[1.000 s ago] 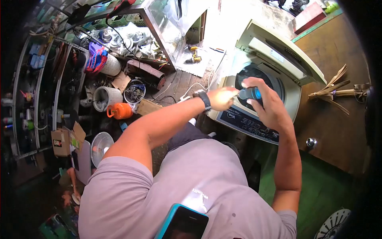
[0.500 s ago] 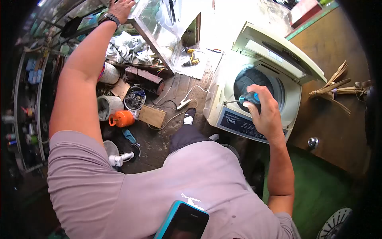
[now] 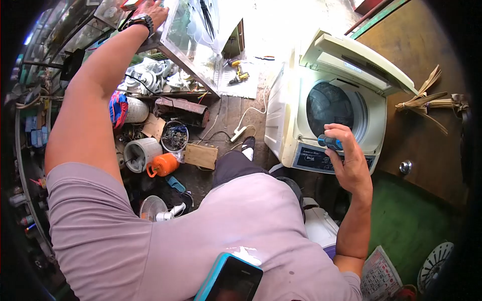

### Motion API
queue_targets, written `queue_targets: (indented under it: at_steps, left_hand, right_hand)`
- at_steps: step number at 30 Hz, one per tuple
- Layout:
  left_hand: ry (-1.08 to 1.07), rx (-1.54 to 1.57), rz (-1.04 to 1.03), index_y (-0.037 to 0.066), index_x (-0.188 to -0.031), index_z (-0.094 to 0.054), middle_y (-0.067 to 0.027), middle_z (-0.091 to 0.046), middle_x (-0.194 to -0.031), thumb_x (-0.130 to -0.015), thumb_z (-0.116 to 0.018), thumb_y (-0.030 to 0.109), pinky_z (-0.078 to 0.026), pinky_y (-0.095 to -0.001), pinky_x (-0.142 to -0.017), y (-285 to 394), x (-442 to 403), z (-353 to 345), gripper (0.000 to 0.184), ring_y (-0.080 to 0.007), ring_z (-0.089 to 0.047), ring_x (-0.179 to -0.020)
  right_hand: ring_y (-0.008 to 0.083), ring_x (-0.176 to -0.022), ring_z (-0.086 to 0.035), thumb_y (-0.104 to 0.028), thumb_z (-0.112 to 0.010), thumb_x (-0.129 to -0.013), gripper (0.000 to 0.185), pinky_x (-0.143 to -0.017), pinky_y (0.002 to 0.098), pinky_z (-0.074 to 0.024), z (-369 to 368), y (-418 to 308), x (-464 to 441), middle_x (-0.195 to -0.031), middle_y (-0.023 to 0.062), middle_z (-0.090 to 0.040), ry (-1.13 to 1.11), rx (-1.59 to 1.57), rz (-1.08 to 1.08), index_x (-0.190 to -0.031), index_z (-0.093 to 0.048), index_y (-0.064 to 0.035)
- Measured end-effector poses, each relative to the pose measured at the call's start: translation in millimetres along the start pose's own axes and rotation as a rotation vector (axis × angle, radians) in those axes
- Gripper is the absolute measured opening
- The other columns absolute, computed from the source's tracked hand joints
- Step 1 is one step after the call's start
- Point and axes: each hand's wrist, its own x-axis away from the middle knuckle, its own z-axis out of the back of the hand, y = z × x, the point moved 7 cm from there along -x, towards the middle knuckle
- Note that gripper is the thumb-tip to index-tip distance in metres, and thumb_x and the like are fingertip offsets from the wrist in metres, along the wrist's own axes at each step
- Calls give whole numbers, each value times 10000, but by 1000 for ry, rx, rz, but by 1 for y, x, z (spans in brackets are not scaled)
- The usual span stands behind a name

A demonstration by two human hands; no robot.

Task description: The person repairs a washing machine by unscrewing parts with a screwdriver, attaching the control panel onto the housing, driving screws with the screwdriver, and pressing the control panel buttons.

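Note:
My right hand [image 3: 350, 159] grips a blue-and-black screwdriver [image 3: 330, 142] between thumb and fingers. Its thin shaft points left, to the front left corner of the washing machine top, just above the dark control panel [image 3: 314, 157]. Whether the tip sits in a screw is too small to tell. The cream washing machine [image 3: 275, 118] has its lid [image 3: 364, 57] raised, and the round tub [image 3: 329, 108] shows inside. At the upper left, my left hand [image 3: 153, 14] rests with fingers extended on top of a glass-sided cabinet [image 3: 173, 47], and it holds nothing visible.
A yellow drill [image 3: 238, 76] lies on the floor beyond, near a white extension socket [image 3: 238, 133]. Buckets, an orange container [image 3: 163, 165], a wooden board [image 3: 201, 156] and a fan [image 3: 153, 208] crowd the left floor. A brown wooden surface [image 3: 422, 135] stands right of the machine.
My right-hand fingers have shifted on the screwdriver, showing more of its handle. The view has moved slightly, with the machine appearing farther right. My left hand stays on the cabinet.

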Motion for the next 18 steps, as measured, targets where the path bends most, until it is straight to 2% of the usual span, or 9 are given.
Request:
queue_targets:
  at_steps: [2,3,8,10,12,16,18]
  left_hand:
    - [-123,31,-57,121,-1179,-638,-53,-763,-1063,-1010,-522,151,-355,-469,-1093,-1,-8,-3,207,-234,-608,-1223]
    - [-20,37,-81,107,-1125,-653,-74,-759,-987,-1004,-527,159,-388,-446,-1064,-3,-9,-9,182,-243,-647,-1150]
    - [-29,122,-109,104,-1087,-668,-100,-725,-920,-996,-547,177,-446,-409,-1003,-12,-24,-36,169,-257,-674,-1069]
    - [5,128,-87,120,-1102,-669,-106,-725,-935,-992,-552,161,-451,-414,-999,-11,-18,-32,166,-259,-672,-1071]
    - [46,145,-25,143,-1086,-686,-107,-722,-931,-986,-558,146,-453,-415,-997,-9,-9,-1,162,-258,-672,-1073]
    - [-48,161,-82,156,-1058,-706,-98,-725,-936,-981,-563,138,-453,-417,-999,-9,-17,-8,164,-253,-672,-1074]
    - [-102,161,-109,154,-1050,-712,-94,-729,-945,-980,-564,141,-453,-420,-998,-9,-15,-15,164,-252,-673,-1076]
  right_hand:
    - [386,-1098,-652,130,-688,-836,465,-954,434,-525,0,-1,0,-1210,172,-649,24,16,27,-1241,-557,-59]
    - [387,-1065,-657,121,-695,-839,455,-939,440,-526,0,5,2,-1185,170,-656,49,16,2,-1236,-556,-54]
    - [394,-991,-667,93,-719,-841,439,-895,457,-528,3,18,14,-1125,175,-671,218,131,-32,-1226,-556,-42]
    - [394,-1070,-660,113,-698,-840,452,-948,443,-523,3,22,20,-1191,176,-659,168,90,-118,-1238,-555,-47]
    - [392,-1116,-650,133,-675,-838,468,-982,435,-513,7,4,18,-1230,179,-647,137,64,-66,-1251,-552,-49]
    - [378,-1242,-610,182,-611,-827,527,-1067,418,-477,1,4,19,-1335,186,-607,57,-57,-13,-1292,-543,-56]
    - [367,-1239,-614,190,-604,-824,543,-1064,418,-474,-1,8,21,-1319,191,-613,66,-57,-33,-1304,-538,-55]
